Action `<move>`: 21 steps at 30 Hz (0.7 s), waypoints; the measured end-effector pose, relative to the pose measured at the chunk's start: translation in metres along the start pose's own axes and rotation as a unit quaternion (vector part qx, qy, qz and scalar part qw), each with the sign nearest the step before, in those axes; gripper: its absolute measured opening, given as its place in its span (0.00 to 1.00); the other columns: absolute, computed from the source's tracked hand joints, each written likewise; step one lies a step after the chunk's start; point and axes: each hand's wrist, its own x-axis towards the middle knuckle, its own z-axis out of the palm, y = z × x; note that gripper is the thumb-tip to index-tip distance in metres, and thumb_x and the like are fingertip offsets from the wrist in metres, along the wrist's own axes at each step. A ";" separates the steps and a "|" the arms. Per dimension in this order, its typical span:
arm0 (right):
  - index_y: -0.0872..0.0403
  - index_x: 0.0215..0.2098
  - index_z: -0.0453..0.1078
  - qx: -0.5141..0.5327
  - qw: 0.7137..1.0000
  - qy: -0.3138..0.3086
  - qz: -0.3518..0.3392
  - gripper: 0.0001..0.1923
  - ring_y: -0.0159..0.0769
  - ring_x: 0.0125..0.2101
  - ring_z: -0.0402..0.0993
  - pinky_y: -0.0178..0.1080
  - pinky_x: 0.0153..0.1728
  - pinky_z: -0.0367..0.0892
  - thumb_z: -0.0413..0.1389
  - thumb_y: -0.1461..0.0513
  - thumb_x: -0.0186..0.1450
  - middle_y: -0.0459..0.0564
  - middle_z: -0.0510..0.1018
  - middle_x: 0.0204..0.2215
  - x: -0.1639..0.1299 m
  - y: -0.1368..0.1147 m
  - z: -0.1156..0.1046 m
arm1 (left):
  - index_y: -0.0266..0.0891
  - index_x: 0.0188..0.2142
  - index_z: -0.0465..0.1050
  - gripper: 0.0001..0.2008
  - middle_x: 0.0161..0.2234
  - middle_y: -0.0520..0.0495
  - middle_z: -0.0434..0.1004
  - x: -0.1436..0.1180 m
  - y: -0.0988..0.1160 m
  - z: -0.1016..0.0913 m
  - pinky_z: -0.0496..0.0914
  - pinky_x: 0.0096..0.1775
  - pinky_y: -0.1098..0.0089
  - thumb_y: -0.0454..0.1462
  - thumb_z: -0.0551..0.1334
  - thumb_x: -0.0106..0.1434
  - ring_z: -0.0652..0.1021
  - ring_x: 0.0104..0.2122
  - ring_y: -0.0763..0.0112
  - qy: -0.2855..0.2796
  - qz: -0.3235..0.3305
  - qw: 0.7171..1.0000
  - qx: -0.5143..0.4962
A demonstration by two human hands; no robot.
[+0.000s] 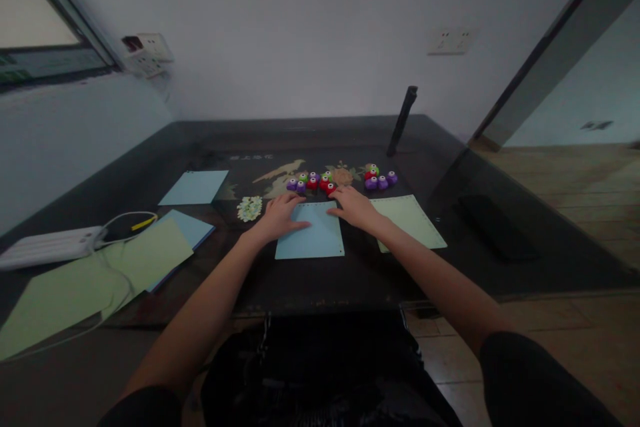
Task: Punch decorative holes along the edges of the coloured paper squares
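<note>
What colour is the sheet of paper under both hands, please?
Light blue: the sheet shows clearly in the head view.

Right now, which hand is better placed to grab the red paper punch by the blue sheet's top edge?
Right hand: its fingertips lie beside the red paper punch; the left hand rests flat on the blue sheet.
</note>
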 end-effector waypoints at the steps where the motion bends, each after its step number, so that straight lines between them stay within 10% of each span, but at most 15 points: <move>1: 0.57 0.49 0.69 -0.005 1.000 -0.003 -0.001 0.20 0.47 0.48 0.66 0.45 0.47 0.62 0.59 0.56 0.60 0.58 0.72 0.46 0.000 -0.001 0.003 | 0.42 0.56 0.63 0.33 0.55 0.38 0.63 0.000 0.000 0.001 0.58 0.53 0.52 0.51 0.64 0.53 0.65 0.54 0.50 -0.007 0.000 1.000 0.000; 21: 0.56 0.39 0.68 0.118 0.991 0.048 0.032 0.15 0.40 0.43 0.67 0.39 0.43 0.62 0.62 0.66 0.54 0.53 0.71 0.40 -0.004 -0.003 0.012 | 0.39 0.49 0.67 0.29 0.48 0.40 0.66 0.004 0.005 -0.002 0.61 0.50 0.57 0.47 0.67 0.50 0.67 0.50 0.53 0.008 0.010 1.000 -0.009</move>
